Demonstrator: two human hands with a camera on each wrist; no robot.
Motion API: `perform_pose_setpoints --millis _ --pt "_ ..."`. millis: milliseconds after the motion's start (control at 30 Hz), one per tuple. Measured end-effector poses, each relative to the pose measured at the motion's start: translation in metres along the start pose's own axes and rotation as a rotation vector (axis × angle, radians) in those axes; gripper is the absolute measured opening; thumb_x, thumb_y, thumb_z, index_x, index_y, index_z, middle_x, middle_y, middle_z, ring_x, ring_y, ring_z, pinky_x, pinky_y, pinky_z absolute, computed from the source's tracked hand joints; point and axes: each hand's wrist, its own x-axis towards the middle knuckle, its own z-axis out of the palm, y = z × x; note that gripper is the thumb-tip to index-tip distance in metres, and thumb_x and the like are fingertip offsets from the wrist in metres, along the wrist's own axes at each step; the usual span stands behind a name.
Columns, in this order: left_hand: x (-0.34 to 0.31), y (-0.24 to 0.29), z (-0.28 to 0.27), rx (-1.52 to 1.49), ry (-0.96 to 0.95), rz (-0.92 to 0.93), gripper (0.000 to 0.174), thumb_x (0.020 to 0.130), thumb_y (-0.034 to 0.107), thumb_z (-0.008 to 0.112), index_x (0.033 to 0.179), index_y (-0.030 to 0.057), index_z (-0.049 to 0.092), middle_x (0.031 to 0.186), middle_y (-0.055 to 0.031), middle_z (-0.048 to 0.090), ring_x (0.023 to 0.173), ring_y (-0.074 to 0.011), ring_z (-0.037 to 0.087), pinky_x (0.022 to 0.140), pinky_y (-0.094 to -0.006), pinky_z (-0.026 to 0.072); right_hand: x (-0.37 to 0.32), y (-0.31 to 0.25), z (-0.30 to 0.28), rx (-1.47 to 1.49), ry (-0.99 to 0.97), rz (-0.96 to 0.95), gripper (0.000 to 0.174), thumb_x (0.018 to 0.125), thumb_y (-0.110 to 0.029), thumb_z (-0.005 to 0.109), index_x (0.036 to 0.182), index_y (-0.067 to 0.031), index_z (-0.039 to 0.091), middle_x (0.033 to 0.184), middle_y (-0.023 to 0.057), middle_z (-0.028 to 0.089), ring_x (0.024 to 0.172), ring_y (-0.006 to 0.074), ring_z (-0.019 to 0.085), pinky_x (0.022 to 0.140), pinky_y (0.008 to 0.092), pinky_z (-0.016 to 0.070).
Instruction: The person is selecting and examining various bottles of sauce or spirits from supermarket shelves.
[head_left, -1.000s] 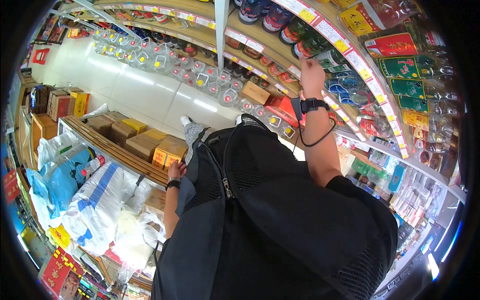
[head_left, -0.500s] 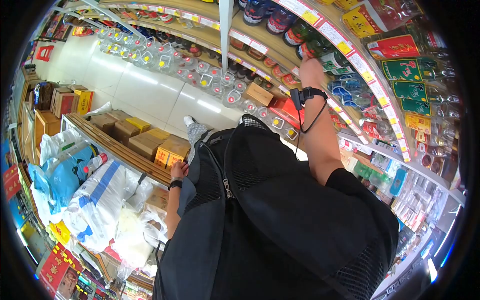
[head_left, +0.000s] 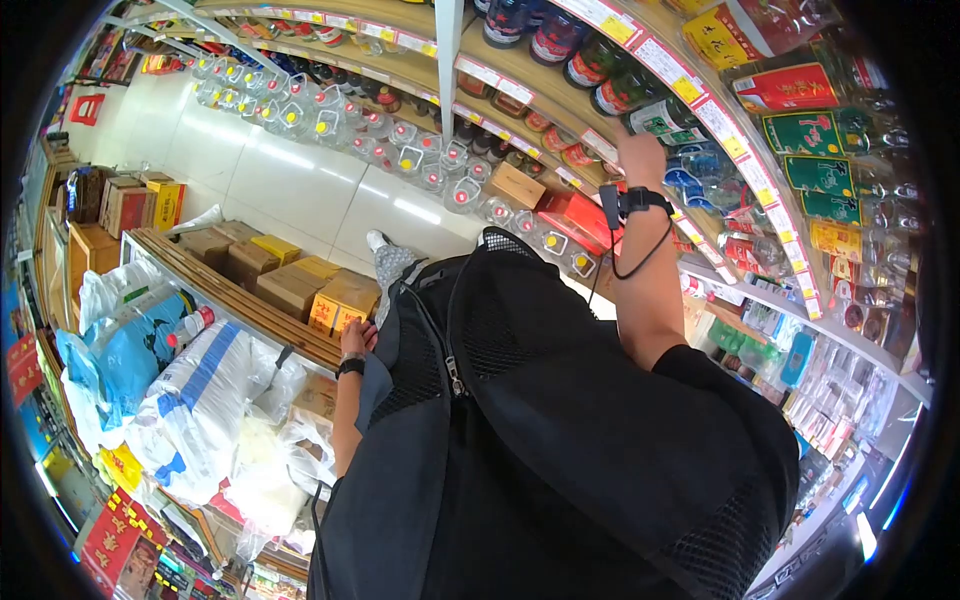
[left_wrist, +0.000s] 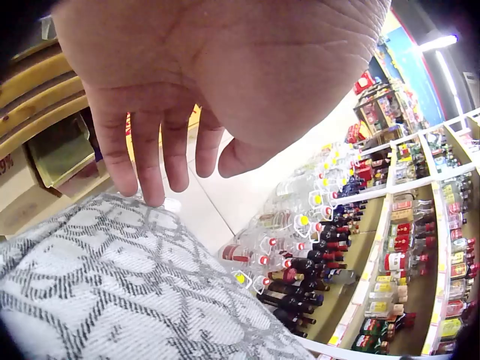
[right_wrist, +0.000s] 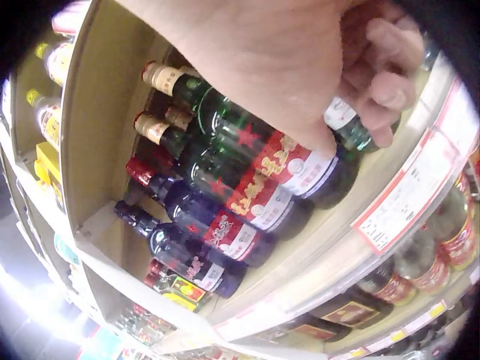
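Note:
My right hand (head_left: 642, 160) is at the front of a liquor shelf, its fingers loosely bent. In the right wrist view, the thumb overlaps a green bottle with a red and white label (right_wrist: 289, 161). Behind the bent fingers (right_wrist: 390, 90) shows part of a green bottle with a white label (right_wrist: 343, 118). Beside them stand another red-labelled green bottle (right_wrist: 251, 195) and dark blue bottles (right_wrist: 199, 259). Down by the patterned trousers (left_wrist: 112, 270) hangs my left hand (left_wrist: 202, 82), its fingers relaxed and nothing in them.
Price tags (head_left: 690, 90) line the curved shelf edge. Clear jugs (head_left: 325, 120) stand in rows on the floor below. On the left are a wooden slatted rack (head_left: 230, 300), cardboard boxes (head_left: 285, 290) and white sacks (head_left: 200, 400). A white shelf post (head_left: 447, 60) rises ahead.
My right hand has drawn back a little from the red-labelled green bottle and shifted to the right along the shelf edge. The left hand stays by the leg.

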Motion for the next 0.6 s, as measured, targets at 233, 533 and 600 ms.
perform_pose_setpoints --millis 233,533,600 --pt "0.009 -0.01 -0.008 0.009 -0.002 -0.029 0.04 0.097 0.038 0.056 0.125 0.0097 0.05 0.114 -0.0124 0.062 0.091 -0.0272 0.068 0.061 -0.038 0.0559 0.007 0.032 0.0 0.023 0.132 0.106 0.07 0.087 -0.062 0.054 0.102 0.0045 0.068 0.107 0.0297 0.066 0.103 0.0427 0.064 0.089 0.0491 0.0508" --pt "-0.004 0.012 -0.001 0.026 -0.036 0.003 0.04 0.097 0.034 0.056 0.127 0.0083 0.049 0.116 -0.0125 0.061 0.094 -0.027 0.068 0.066 -0.0386 0.0583 0.023 0.04 0.018 0.092 0.215 -0.017 0.067 0.092 -0.059 0.052 0.109 0.0056 0.055 0.101 0.0324 0.066 0.098 0.046 0.064 0.084 0.0516 0.0513" --pt "-0.005 0.017 0.002 0.033 -0.026 -0.009 0.04 0.097 0.034 0.055 0.127 0.0085 0.049 0.117 -0.0121 0.06 0.094 -0.0267 0.068 0.067 -0.0382 0.0585 0.027 0.042 0.019 0.095 0.215 -0.028 0.066 0.091 -0.059 0.052 0.108 0.0053 0.056 0.101 0.0327 0.066 0.098 0.046 0.064 0.084 0.0517 0.0513"
